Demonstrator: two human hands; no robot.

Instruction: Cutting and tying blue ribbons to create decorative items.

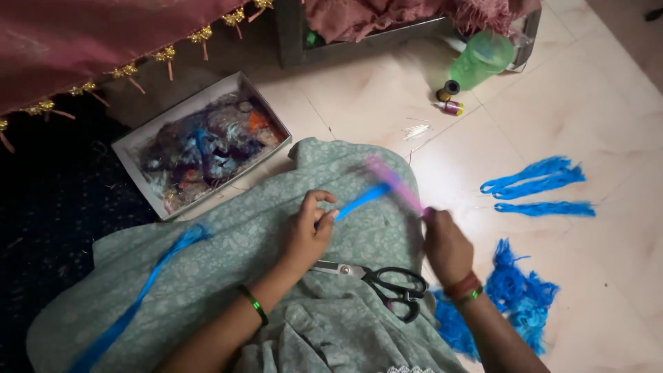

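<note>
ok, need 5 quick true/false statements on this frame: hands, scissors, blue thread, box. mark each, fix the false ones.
1. The left hand pinches a strand of blue thread. True.
2. The scissors are held in the right hand. False: they lie on the grey-green cloth between the two hands, untouched.
3. The right hand holds a pink tool, blurred. True.
4. The white box is empty. False: it holds a tangle of mixed-colour threads.
5. Blue thread bundles lie on the tiled floor to the right. True.
</note>
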